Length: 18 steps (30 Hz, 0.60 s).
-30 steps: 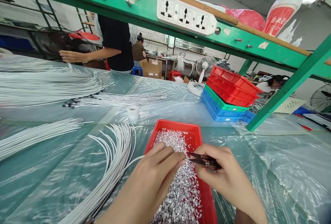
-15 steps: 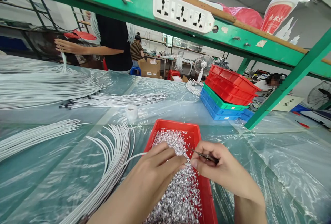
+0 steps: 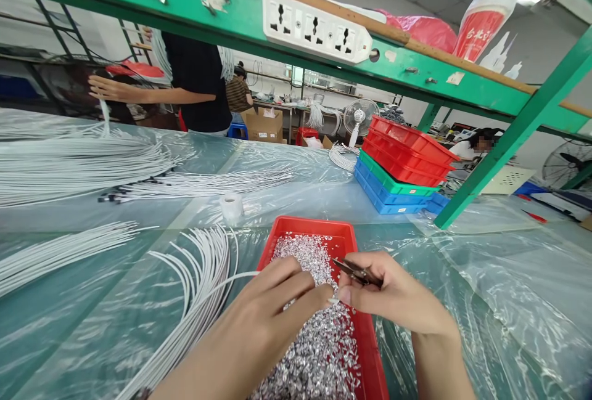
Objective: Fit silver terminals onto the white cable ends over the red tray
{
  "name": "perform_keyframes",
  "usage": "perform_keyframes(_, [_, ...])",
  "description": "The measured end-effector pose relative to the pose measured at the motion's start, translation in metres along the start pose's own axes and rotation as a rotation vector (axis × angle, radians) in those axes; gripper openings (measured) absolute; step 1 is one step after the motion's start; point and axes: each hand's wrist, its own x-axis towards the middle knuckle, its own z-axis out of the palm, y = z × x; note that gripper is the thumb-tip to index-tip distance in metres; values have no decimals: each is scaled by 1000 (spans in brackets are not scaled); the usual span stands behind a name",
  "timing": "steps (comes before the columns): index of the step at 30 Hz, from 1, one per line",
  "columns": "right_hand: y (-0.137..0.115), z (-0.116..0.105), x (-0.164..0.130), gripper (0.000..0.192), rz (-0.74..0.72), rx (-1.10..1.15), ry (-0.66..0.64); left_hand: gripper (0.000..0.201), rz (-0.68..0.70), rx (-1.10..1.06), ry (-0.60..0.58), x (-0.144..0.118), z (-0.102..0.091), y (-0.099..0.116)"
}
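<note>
At the far left, a co-worker's hand (image 3: 107, 88) holds one white wire above the long wire bundle (image 3: 78, 163); a second earlier that hand lay lower and nearer the table edge. The curved wire bunch (image 3: 203, 277) lies on the plastic-covered table (image 3: 485, 289), unchanged in position. A small roll of white tape (image 3: 230, 206) stands behind it, just beyond the red tray (image 3: 345, 236).

The left hand (image 3: 268, 320) is closed, thumb and fingers pinched on the end of a single white wire (image 3: 231, 281) that runs leftward into the bunch. Its fingertips hang over the heap of silver terminals (image 3: 319, 338) filling the tray. A second ago the same pinch sat slightly farther right; it now meets the right thumb over the middle of the heap.

The right hand (image 3: 393, 295) is closed on dark tweezers (image 3: 354, 272). One second ago the tweezers pointed flat toward the left fingertips; now they are tilted up and away, and the right thumb and forefinger press against the wire end instead. Whether a terminal sits between the fingertips cannot be told.

At right, a stack of red, green and blue trays (image 3: 402, 169) rests beside the green post (image 3: 509, 141).
</note>
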Motion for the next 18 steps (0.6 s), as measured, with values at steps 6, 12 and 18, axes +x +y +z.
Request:
perform_keyframes(6, [-2,1,1,20,-43,80,-39,27,35,-16,20,0,-5,1])
perform_keyframes(12, [0,1,2,22,-65,134,-60,28,46,-24,28,0,-7,2])
perform_keyframes(18, [5,1,-4,28,-65,193,-100,25,53,-12,85,4,-4,9])
